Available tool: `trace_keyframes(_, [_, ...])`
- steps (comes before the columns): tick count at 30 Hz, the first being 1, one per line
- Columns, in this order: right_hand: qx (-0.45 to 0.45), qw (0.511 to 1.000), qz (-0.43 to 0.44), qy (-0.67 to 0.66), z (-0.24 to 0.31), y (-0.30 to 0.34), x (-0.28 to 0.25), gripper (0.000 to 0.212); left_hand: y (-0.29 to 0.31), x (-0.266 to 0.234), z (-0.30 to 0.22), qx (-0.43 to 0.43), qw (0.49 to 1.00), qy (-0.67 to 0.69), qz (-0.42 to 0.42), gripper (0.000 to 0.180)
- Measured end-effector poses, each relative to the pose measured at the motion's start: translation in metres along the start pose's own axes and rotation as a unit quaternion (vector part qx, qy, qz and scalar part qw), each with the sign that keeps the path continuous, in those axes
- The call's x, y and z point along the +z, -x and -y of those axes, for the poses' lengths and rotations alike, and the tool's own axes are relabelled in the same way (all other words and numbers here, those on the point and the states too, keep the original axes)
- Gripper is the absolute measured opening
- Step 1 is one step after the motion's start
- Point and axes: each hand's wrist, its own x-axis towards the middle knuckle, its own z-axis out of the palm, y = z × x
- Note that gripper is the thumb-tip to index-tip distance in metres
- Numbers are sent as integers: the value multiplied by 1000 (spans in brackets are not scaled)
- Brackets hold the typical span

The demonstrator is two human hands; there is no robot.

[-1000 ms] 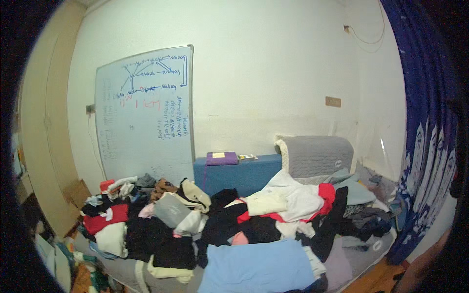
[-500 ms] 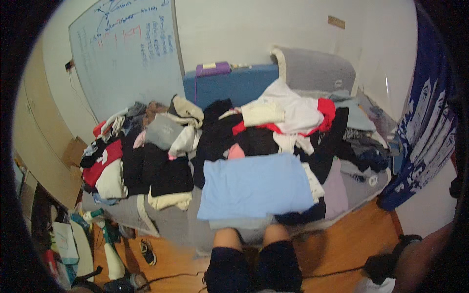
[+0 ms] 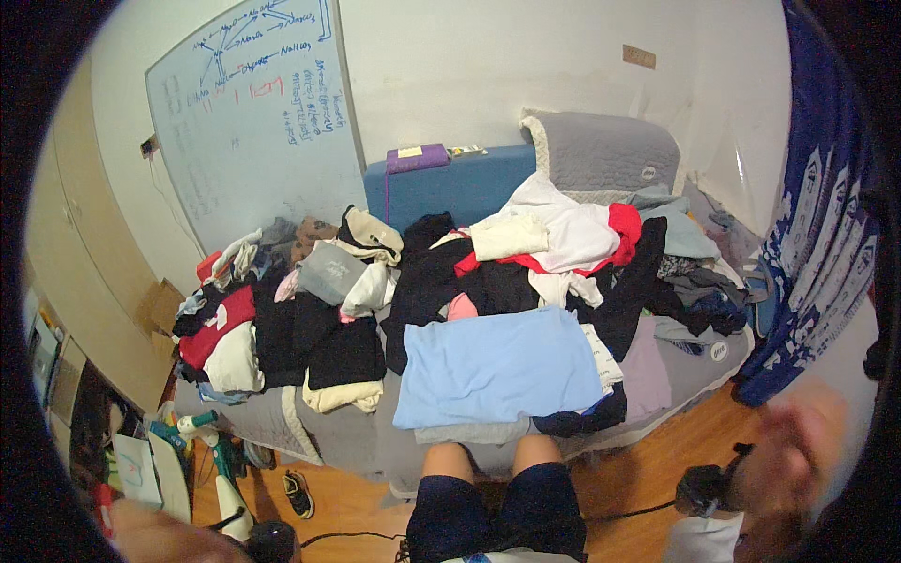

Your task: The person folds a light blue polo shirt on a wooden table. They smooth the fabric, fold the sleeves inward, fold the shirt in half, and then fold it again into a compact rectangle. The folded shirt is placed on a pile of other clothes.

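A light blue cloth (image 3: 497,366), spread flat in a rough rectangle, lies at the front of a grey sofa bed (image 3: 361,441) just beyond my knees. Grey fabric shows under its near edge, and dark clothing under its right side. My right hand (image 3: 793,446) is raised at the lower right, smeared by motion, well apart from the clothes. At the lower left edge my left hand or forearm (image 3: 160,537) shows only as a blur. Fingers cannot be made out on either side, nor anything held.
Heaped clothes cover the sofa bed: black garments (image 3: 347,347), a white-and-red garment (image 3: 563,220), a cream folded cloth (image 3: 510,237) and a lilac cloth (image 3: 648,371). A purple box (image 3: 418,158) sits on the blue backrest. A shoe (image 3: 298,494) and a dark cable (image 3: 629,514) lie on the floor.
My right hand has risen further into view at the lower right. A blurred part of my left arm has appeared at the lower left. The view has shifted slightly; the clothes look unmoved.
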Motion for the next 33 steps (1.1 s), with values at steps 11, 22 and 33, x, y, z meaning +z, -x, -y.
trace_keyframes(11, [516, 813, 59, -262, -112, 128, 255, 16, 204, 269, 125, -266, 910, 4, 317, 37])
trace_keyframes(22, [143, 961, 234, -44, -102, 182, 367, 48, 262, 416, 114, -173, 852, -29, 493, 44])
trace_keyframes(33, [172, 922, 340, -66, -93, 174, 350, 65, 242, 390, 126, -223, 846, -4, 483, 48])
